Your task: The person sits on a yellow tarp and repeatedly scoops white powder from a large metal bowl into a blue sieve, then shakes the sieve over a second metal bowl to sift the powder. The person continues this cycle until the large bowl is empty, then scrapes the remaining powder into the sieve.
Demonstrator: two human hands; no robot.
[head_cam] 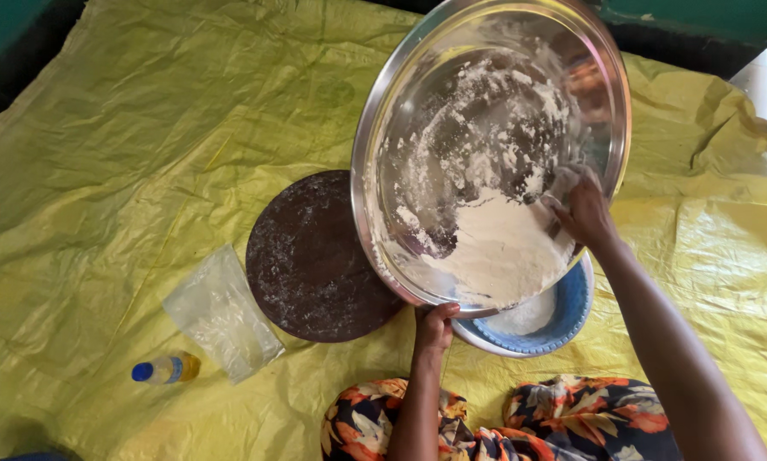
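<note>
A large shiny steel basin [486, 77] is tilted up on edge above a blue bowl [571, 312]. White flour [503, 248] is heaped at the basin's lower side, and more clings to its inner wall. My left hand [434, 326] grips the basin's lower rim from beneath. My right hand [581, 209] is inside the basin, its fingers dusted white and pressed against the flour. The blue bowl holds some flour and is mostly hidden behind the basin.
A round dark brown board [311, 256] lies left of the basin on a crumpled yellow plastic sheet [127, 137]. A clear plastic bag [221, 312] and a small bottle of yellow oil with a blue cap [166, 369] lie at lower left. My floral-clad knees [571, 418] are at the bottom.
</note>
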